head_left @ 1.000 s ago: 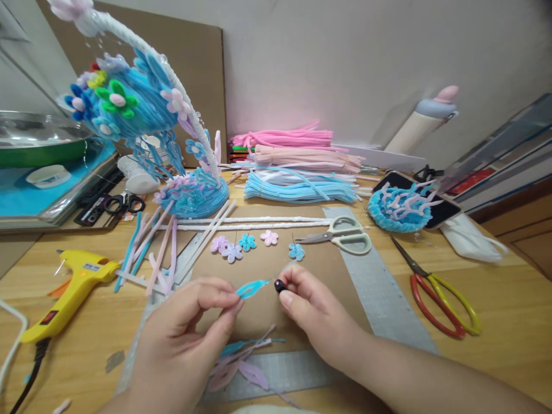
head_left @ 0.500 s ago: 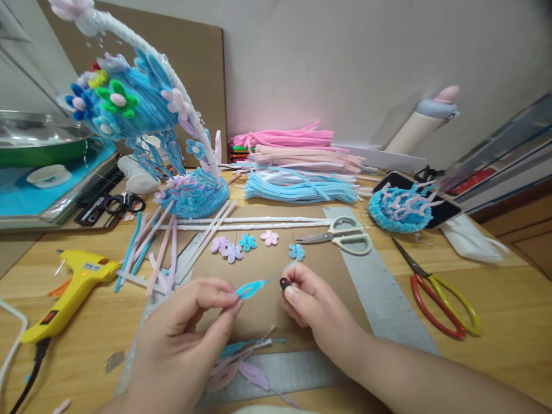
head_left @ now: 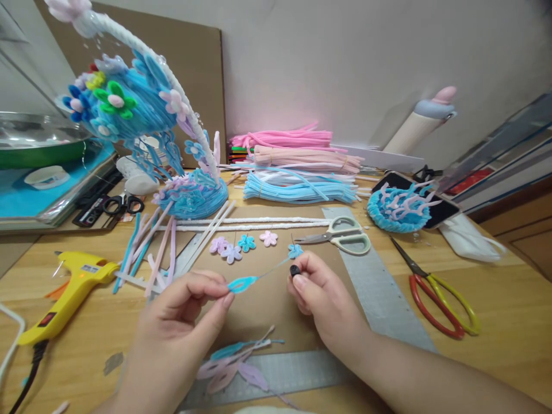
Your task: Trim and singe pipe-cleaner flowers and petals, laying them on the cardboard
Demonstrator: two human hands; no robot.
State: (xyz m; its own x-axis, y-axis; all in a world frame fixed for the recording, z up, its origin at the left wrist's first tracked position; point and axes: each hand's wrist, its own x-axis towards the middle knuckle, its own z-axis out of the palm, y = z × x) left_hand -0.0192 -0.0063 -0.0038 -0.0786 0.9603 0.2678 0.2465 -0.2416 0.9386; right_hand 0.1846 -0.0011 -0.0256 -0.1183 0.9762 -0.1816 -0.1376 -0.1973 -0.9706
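Observation:
My left hand (head_left: 185,310) pinches the tip of a bright blue pipe-cleaner leaf (head_left: 242,284) between thumb and forefinger. From the leaf's other end a thin wire stem (head_left: 272,268) runs up and right, toward my right hand (head_left: 321,287). My right fingers are closed around a small black object (head_left: 295,270), mostly hidden, its kind unclear. Just beyond that hand lies a light blue pipe-cleaner flower (head_left: 295,250), with pink, lilac and blue flowers (head_left: 246,242) farther left. Below the hands is a loose pile of lilac and blue pipe-cleaner leaves (head_left: 233,368).
Pale-handled scissors (head_left: 340,234) rest beyond the flowers, red-and-yellow scissors (head_left: 435,299) at right. A yellow glue gun (head_left: 64,293) lies left, near loose pipe-cleaner pieces (head_left: 149,247). Behind stand a tall blue flower decoration (head_left: 146,109) and pipe-cleaner bundles (head_left: 302,187).
Both hands have drawn apart: the left with the blue leaf slightly left and up, the right with the black object slightly right and up. More of the leaf pile shows.

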